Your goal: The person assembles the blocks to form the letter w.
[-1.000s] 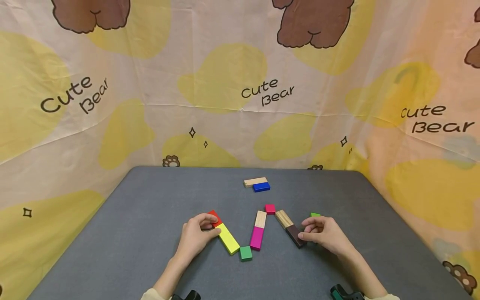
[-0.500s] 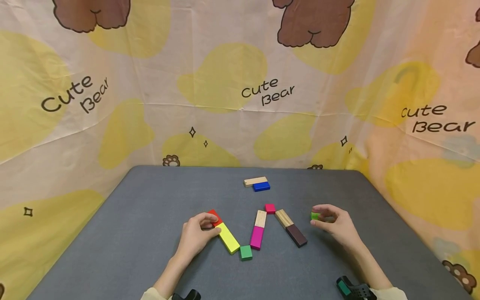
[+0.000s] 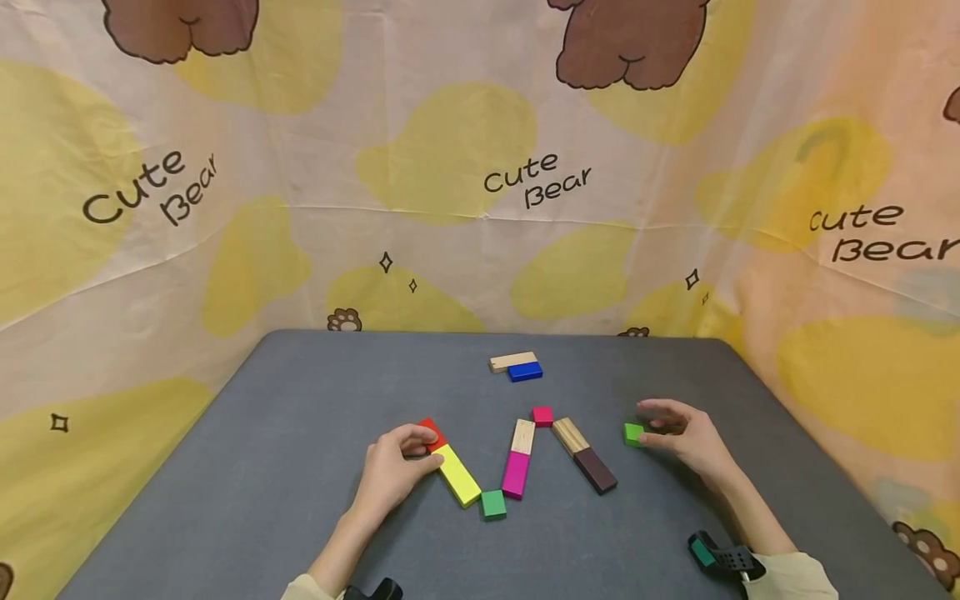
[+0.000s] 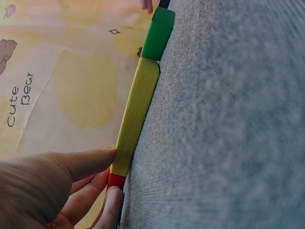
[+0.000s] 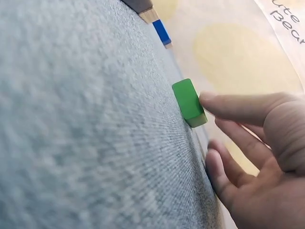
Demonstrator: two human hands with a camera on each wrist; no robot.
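My left hand (image 3: 392,471) holds the end of a slanted row of blocks. Its thumb lies against the yellow block (image 3: 458,477), and its fingers curl about the red block (image 3: 432,434), partly covering it. A dark green block (image 3: 493,505) sits at the yellow block's near end. On the right, my right hand (image 3: 693,440) is spread beside a light green block (image 3: 633,434), which stands on the table. In the right wrist view the thumb tip is right at the side of this green block (image 5: 188,100), while the other fingers stand apart from it.
The zigzag continues with a magenta block (image 3: 515,475), a natural wood block (image 3: 524,437), a pink-red block (image 3: 542,417), a striped wood block (image 3: 572,435) and a dark brown block (image 3: 596,472). Farther back lie a blue block (image 3: 525,372) and a pale plank (image 3: 512,361) on the grey table (image 3: 300,383).
My right hand has left the dark brown block and moved right, to the light green block, its fingers spreading beside it. The left hand has stayed in place.
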